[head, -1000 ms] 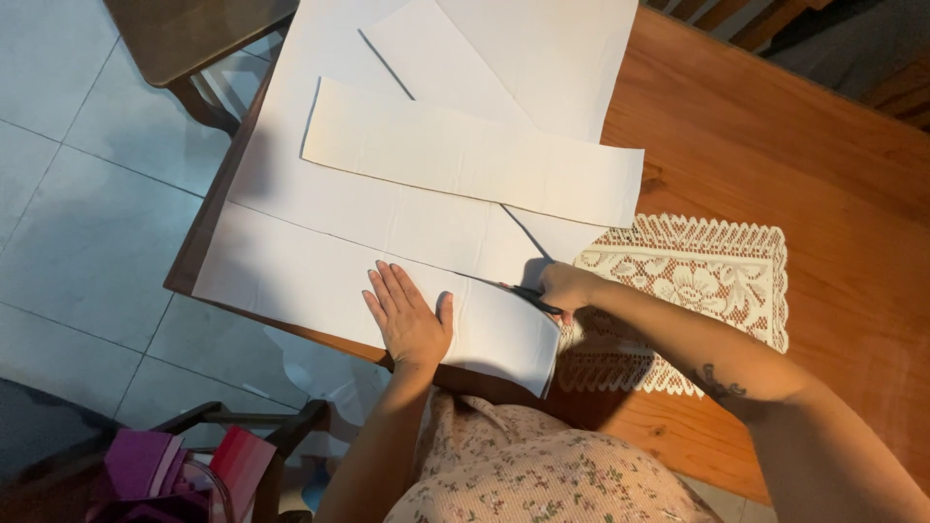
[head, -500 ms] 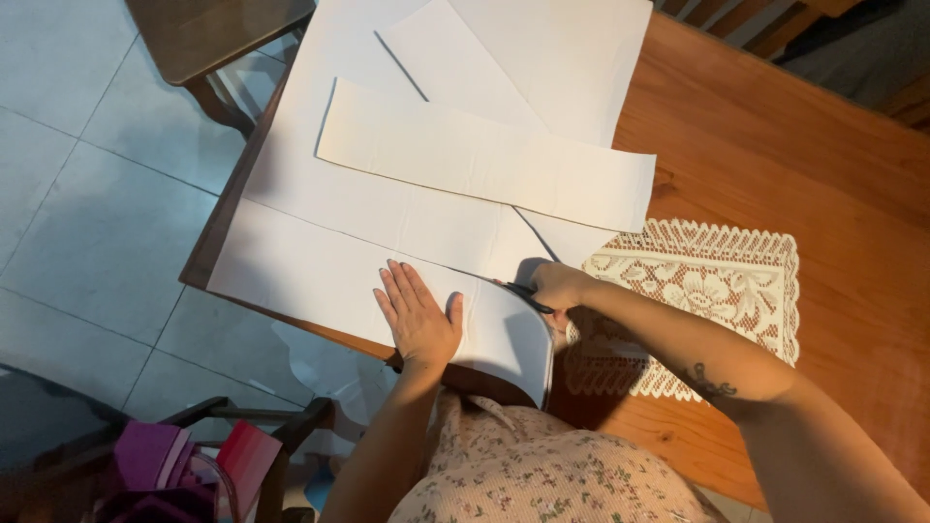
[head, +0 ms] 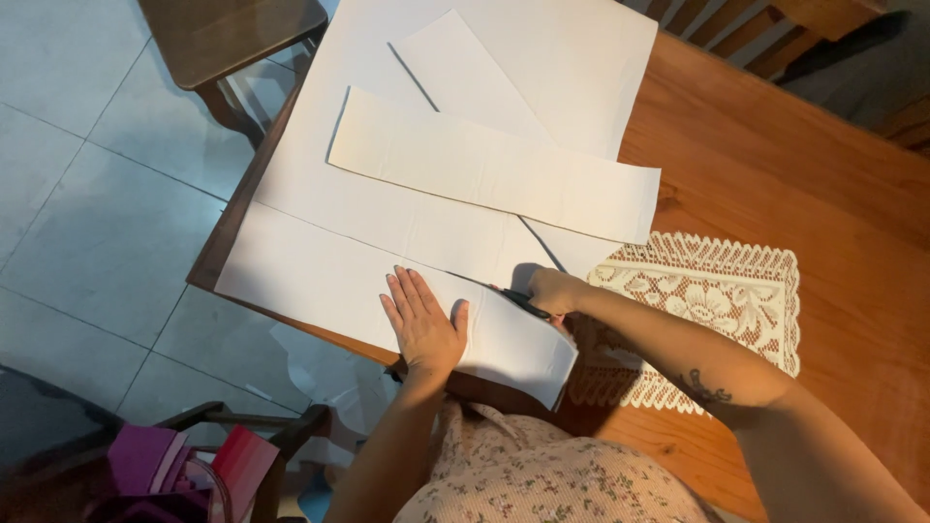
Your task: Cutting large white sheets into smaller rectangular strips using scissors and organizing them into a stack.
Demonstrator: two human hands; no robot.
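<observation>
The big white sheet [head: 387, 223] lies over the left part of the wooden surface [head: 823, 194], its near strip overhanging the edge at 7 o'clock. A cut line runs across it from the left toward the scissors [head: 526, 303], which sit just at 3 o'clock of the left hand [head: 423, 324]. That hand lies flat, fingers spread and released, pressing the near strip of the sheet down. The right hand [head: 554, 291] is clenched on the scissors' handles, which it hides; only the dark blades show, pointing toward 10 o'clock along the cut, with the paper between them.

At 12 o'clock from the hands, a long paper strip [head: 484, 165] lies across the sheet, slanting from upper left to lower right. A second, narrower piece [head: 455, 68] lies under it, angled toward 11 o'clock.

At 3 o'clock of the right hand a cream lace mat [head: 717, 291] rests on the surface, partly under the right forearm, which bears a small dark mark.

Off the surface, a dark wooden chair [head: 223, 34] stands at 11 o'clock on the pale tiled floor [head: 87, 213]. At 7 o'clock, low by another chair's frame, sits a pink and red bag [head: 184, 465]. White paper offcuts [head: 320, 363] lie on the floor beneath the surface's edge.
</observation>
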